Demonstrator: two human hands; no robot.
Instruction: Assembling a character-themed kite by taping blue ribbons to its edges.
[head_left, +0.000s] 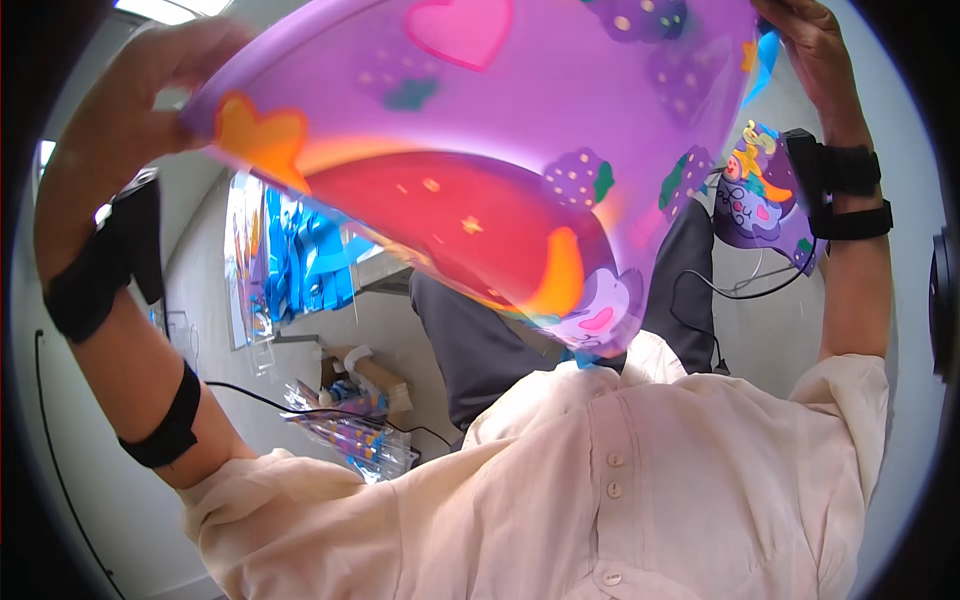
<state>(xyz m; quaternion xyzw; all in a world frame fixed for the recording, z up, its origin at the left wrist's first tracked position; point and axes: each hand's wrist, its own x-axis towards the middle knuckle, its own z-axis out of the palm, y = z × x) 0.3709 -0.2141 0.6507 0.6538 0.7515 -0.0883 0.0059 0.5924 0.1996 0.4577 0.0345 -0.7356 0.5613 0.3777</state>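
Observation:
A large purple printed sheet [600, 110], roughly triangular like a kite, is spread between my two raised hands. Pink hearts, grapes, orange stars and a red patch decorate it. Its lower point hangs in front of my shirt, with a bit of blue at the tip. My left hand [185, 75], smeared by motion, grips the left corner between thumb and fingers. At the upper right corner, my right hand [810, 55] is closed on the edge, its fingertips partly hidden. A blue ribbon [765, 65] hangs beside that hand.
Beyond my left arm lie shiny blue strips [300, 265]. Lower down are an open cardboard box [385, 385] and clear-wrapped purple pieces [355, 440]. Another purple printed piece [750, 210] lies by my right forearm. A black cable [690, 310] loops past my leg; another runs from my left arm.

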